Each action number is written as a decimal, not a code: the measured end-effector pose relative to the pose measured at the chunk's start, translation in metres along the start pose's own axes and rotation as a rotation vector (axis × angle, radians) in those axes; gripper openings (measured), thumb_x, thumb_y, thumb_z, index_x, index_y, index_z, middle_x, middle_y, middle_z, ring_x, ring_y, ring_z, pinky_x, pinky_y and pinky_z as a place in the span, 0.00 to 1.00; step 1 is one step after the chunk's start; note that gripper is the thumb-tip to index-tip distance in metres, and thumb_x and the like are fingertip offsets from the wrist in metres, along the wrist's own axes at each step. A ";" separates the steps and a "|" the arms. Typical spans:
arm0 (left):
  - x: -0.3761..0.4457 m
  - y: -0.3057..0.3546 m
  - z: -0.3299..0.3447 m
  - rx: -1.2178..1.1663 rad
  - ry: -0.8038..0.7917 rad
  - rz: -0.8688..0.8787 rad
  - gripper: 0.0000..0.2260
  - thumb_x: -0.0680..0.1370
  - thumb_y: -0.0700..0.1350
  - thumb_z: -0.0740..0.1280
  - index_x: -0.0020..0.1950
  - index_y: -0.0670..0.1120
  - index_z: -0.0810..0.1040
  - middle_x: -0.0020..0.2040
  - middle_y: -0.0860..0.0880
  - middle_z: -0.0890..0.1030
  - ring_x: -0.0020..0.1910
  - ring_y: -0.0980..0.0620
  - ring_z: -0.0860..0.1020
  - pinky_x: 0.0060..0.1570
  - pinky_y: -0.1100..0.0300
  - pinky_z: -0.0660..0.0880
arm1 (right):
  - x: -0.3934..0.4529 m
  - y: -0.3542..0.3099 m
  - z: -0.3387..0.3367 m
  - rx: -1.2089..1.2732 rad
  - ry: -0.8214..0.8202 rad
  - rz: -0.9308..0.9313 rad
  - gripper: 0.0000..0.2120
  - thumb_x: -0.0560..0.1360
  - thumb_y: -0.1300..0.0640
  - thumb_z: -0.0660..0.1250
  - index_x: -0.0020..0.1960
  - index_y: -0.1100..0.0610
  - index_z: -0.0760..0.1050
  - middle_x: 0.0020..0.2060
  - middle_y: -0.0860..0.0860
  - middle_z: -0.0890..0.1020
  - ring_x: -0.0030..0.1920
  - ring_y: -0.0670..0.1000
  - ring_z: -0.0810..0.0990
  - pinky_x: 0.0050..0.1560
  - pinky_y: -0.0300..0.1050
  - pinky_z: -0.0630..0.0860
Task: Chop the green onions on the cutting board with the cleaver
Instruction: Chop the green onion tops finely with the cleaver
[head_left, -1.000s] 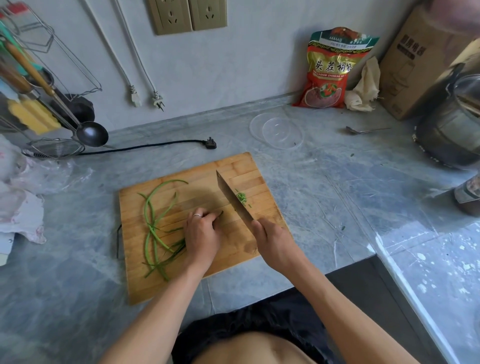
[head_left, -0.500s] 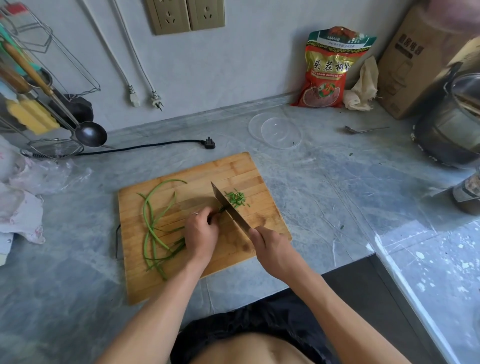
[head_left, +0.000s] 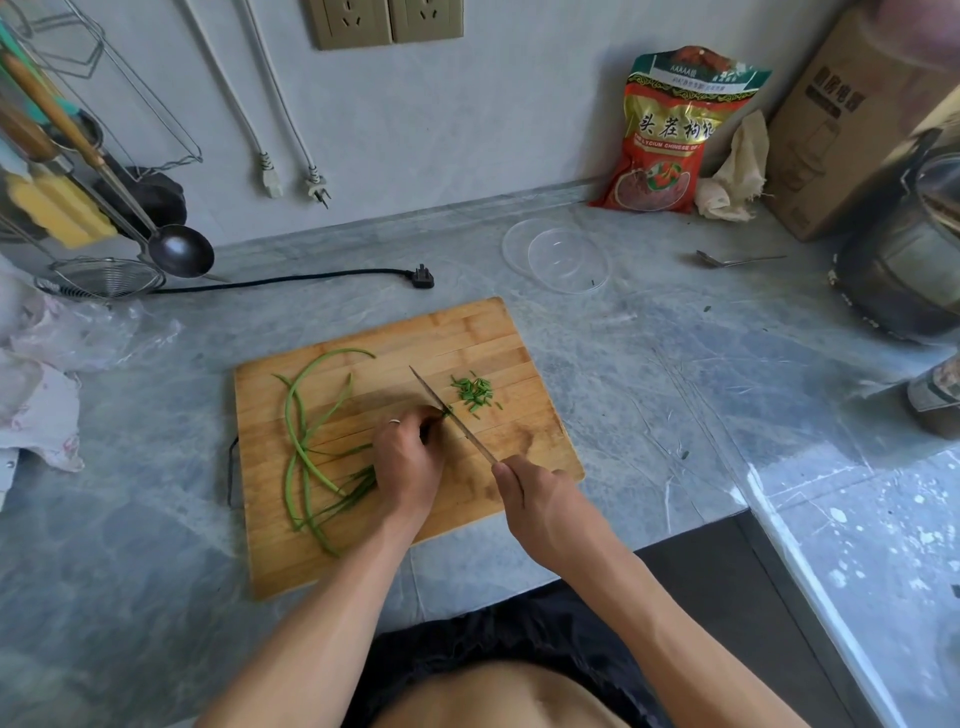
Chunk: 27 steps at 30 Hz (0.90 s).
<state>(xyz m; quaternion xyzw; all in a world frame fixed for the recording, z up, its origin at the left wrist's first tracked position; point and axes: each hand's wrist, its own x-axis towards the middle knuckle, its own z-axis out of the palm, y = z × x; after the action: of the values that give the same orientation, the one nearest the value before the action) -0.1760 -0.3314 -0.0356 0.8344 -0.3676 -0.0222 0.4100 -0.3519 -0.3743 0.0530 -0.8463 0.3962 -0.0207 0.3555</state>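
A bamboo cutting board (head_left: 519, 332) lies on the grey counter. Long green onions (head_left: 304, 415) curl across its left half, their ends bunched under my left hand (head_left: 408, 460), which presses them down with curled fingers. My right hand (head_left: 540, 499) grips the handle of the cleaver (head_left: 449, 413). The blade is edge-down on the board, right against my left knuckles. A small pile of chopped green pieces (head_left: 475, 392) sits just right of the blade.
A clear plastic lid (head_left: 556, 254) and a spoon (head_left: 737, 258) lie behind the board. A red bag (head_left: 670, 135), a cardboard box (head_left: 841, 130) and a pot (head_left: 904, 249) stand at the back right. A black plug (head_left: 423, 277), a ladle (head_left: 179, 249) and a strainer (head_left: 104, 278) are at the left.
The cleaver has stepped leftward along the onions with each cut, and my left hand has slid back with it. The pile of chopped pieces to the right of the blade has grown.
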 end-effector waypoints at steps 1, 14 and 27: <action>0.000 -0.001 0.000 0.017 -0.002 -0.003 0.04 0.75 0.36 0.71 0.45 0.44 0.84 0.38 0.46 0.84 0.34 0.45 0.80 0.34 0.55 0.75 | 0.000 -0.001 0.001 -0.002 0.002 0.001 0.21 0.82 0.42 0.48 0.42 0.55 0.69 0.29 0.52 0.72 0.27 0.54 0.68 0.27 0.48 0.64; 0.001 -0.004 0.007 0.132 -0.043 -0.059 0.09 0.75 0.45 0.64 0.47 0.49 0.85 0.38 0.46 0.81 0.38 0.41 0.77 0.39 0.49 0.73 | -0.002 -0.002 0.004 -0.020 -0.001 0.000 0.19 0.83 0.43 0.48 0.41 0.53 0.65 0.28 0.53 0.70 0.25 0.54 0.65 0.26 0.45 0.60; 0.000 -0.004 0.007 0.200 -0.058 -0.106 0.08 0.74 0.39 0.68 0.48 0.46 0.85 0.41 0.43 0.80 0.41 0.39 0.76 0.41 0.51 0.70 | -0.001 -0.001 0.013 -0.039 -0.014 0.005 0.17 0.83 0.44 0.48 0.46 0.55 0.66 0.27 0.54 0.71 0.25 0.56 0.67 0.26 0.49 0.63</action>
<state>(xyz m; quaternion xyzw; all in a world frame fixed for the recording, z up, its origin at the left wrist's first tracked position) -0.1759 -0.3340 -0.0432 0.8884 -0.3350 -0.0314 0.3122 -0.3478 -0.3652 0.0444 -0.8521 0.3962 -0.0064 0.3419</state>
